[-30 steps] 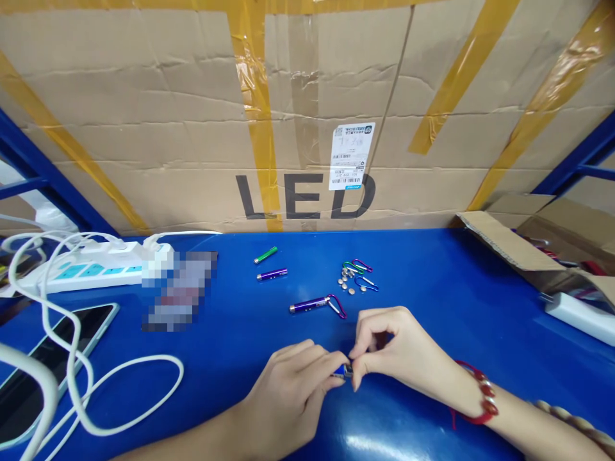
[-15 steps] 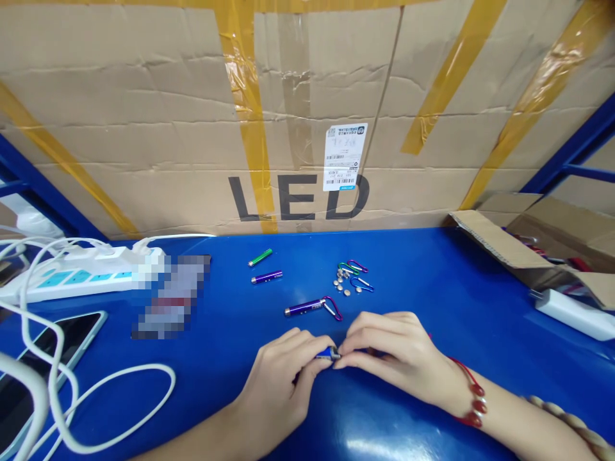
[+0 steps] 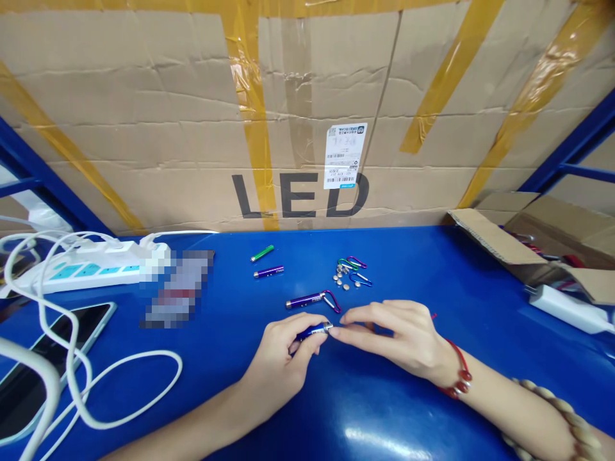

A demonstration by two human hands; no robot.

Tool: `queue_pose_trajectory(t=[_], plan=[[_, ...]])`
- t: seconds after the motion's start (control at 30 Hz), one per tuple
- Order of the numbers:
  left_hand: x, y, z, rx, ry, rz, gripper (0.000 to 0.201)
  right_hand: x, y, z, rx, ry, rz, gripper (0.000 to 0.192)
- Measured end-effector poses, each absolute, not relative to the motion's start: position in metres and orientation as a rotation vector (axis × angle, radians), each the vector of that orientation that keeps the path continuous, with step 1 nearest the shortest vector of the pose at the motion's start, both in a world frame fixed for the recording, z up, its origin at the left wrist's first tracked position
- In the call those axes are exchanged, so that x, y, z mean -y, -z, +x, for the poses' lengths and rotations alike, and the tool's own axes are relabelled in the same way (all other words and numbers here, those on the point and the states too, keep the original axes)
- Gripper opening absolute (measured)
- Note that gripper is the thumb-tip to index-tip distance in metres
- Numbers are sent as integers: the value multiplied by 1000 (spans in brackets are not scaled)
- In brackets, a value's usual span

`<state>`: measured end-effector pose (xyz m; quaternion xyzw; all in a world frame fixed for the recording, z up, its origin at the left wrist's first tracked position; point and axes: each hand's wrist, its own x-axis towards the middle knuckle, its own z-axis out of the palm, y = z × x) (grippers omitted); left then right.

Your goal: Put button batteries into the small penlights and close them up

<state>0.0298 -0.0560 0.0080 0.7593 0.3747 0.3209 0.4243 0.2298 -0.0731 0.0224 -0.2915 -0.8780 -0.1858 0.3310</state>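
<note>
Small blue torch: pinched in the left hand's fingertips, lying nearly level just above the blue table, its silver end pointing toward the right hand.

Head view, left hand: thumb and forefinger pressed together on the torch barrel, other fingers curled under it; wrist resting low on the table.

Head view, right hand: fingertips drawn together at the torch's silver end, touching it; whether a small part sits between them cannot be told, the spot is too small.

Beyond the fingers: a purple torch with a clip lies just past the fingertips; farther out, a second purple torch and a green one.

Beyond the right fingers: a little heap of button cells and coloured clips, near but not touching.

Far left of the hands: white power strip, looped white cable, a phone flat on the table.

Far right: an open cardboard box and a white adapter.

Behind everything: a big carton marked LED.

Doing this step well: my judgement is that the left pinch should hold the barrel steady and level while the right fingertips work squarely on the end, so a loose piece does not cock sideways or drop; keeping both hands low over the table would stop any dropped part from rolling far.
</note>
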Motion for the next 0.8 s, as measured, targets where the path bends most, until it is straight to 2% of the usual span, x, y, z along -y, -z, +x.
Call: queue_pose_trajectory(t=[0.37,0.57,0.8], plan=[[58,-5,29,-837,-698,1896,23,75,-26,232,2303,472,-702,19],[57,-3,27,-816,-593,1938,20,74,-21,230,2334,283,-720,16],[60,-1,24,-791,-618,2041,18,71,-11,231,2372,210,-692,10]])
